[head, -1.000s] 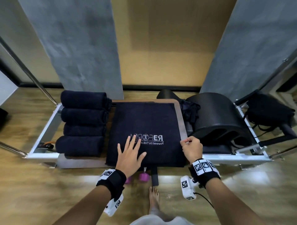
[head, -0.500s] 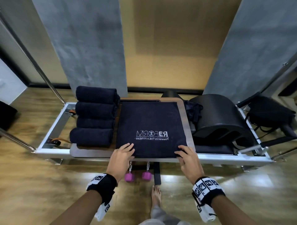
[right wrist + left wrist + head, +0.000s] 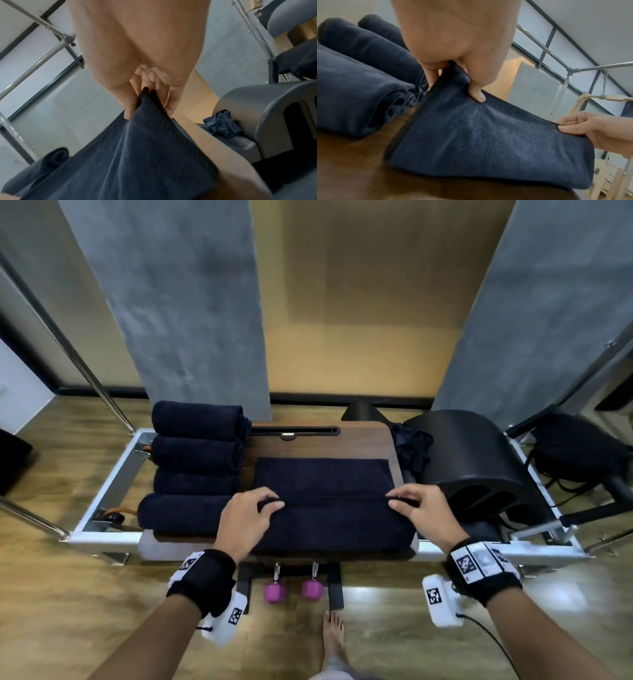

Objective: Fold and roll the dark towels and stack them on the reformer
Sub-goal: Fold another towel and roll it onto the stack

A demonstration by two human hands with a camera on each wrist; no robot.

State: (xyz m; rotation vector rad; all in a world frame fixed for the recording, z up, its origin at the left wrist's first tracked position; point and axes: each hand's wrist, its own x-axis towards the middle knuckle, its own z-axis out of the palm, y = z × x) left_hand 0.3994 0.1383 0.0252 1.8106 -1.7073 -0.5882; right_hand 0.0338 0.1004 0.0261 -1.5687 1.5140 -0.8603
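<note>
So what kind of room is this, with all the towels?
Probably a Pilates or fitness studio. The towel lies on a metal-framed reformer, with a black arched exercise barrel at one end and two small pink dumbbells on the wooden floor. Four rolled dark towels sit ready beside it.

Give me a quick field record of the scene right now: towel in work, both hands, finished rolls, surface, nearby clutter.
towel in work: dark towel on the wooden board, near edge lifted and carried over toward the far edge, partly folded
left hand: pinches the towel's lifted edge at its left corner
right hand: pinches the same edge at its right corner
finished rolls: four rolled towels side by side left of the board
reformer frame: metal, around the board
clutter: crumpled dark cloth at the right; two pink dumbbells on the floor
</note>
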